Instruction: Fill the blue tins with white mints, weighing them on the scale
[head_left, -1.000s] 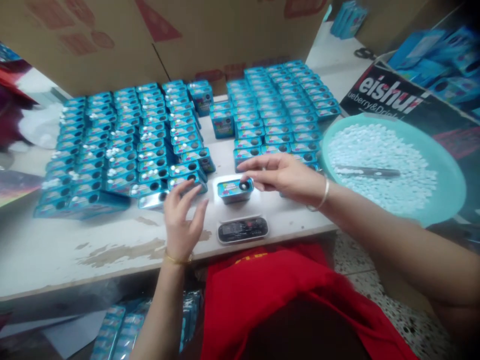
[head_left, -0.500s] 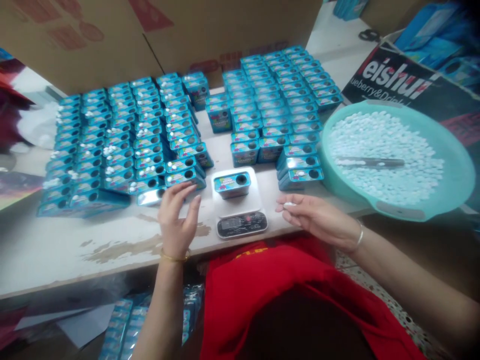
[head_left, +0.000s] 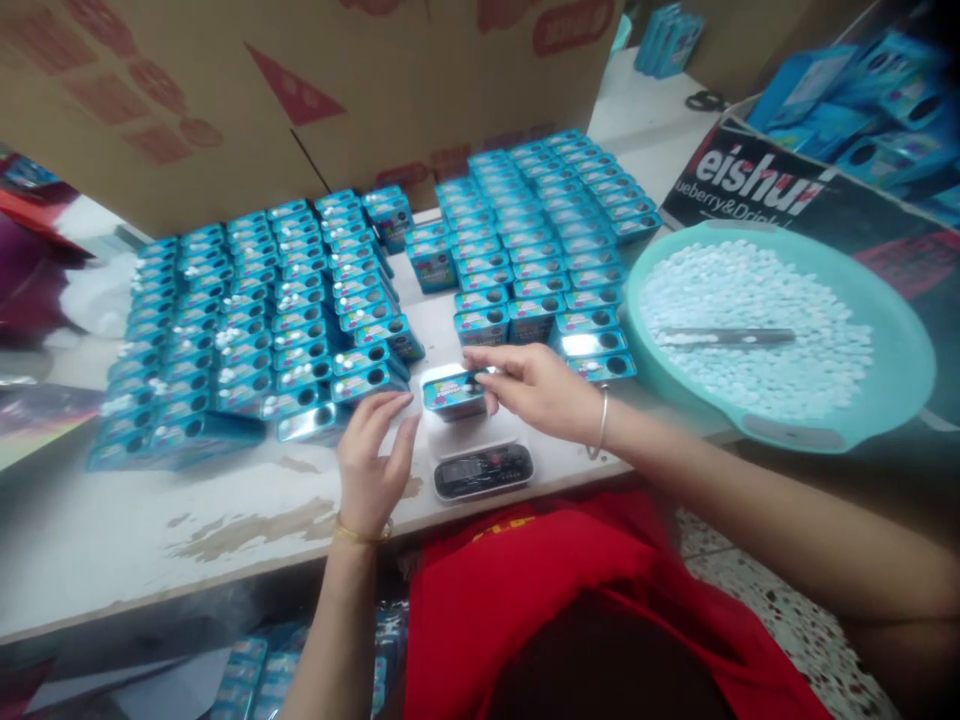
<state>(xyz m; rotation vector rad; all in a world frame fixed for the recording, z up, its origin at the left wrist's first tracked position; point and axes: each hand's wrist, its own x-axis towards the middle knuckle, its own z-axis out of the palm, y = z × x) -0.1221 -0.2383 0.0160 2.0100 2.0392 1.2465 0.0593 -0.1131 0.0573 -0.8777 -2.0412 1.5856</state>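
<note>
A blue tin (head_left: 452,398) stands upright on the white pan of a small kitchen scale (head_left: 484,472), whose dark panel faces me. My right hand (head_left: 544,390) is over the tin's right end, thumb and fingers pinched at the round hole in its lid. A small white candy shows faintly at those fingertips; the hole is mostly covered. To the left of the scale, my left hand (head_left: 373,460) hovers with curved fingers and the thumb apart, holding nothing. Its fingertips are close to the nearest blue tins (head_left: 367,380). White candies lie on many lids there.
At right, a turquoise basin (head_left: 806,436) holds many white candies and a long flat dark tool (head_left: 727,337). More tins (head_left: 536,240) stand in rows behind the scale. A large cardboard box (head_left: 225,110) backs the table; a black printed carton (head_left: 750,175) holds loose tins.
My right hand has moved left from beside the scale to the tin's hole, with the white candy pinched in it. The left hand has shifted slightly right and down in view as the camera tilted.
</note>
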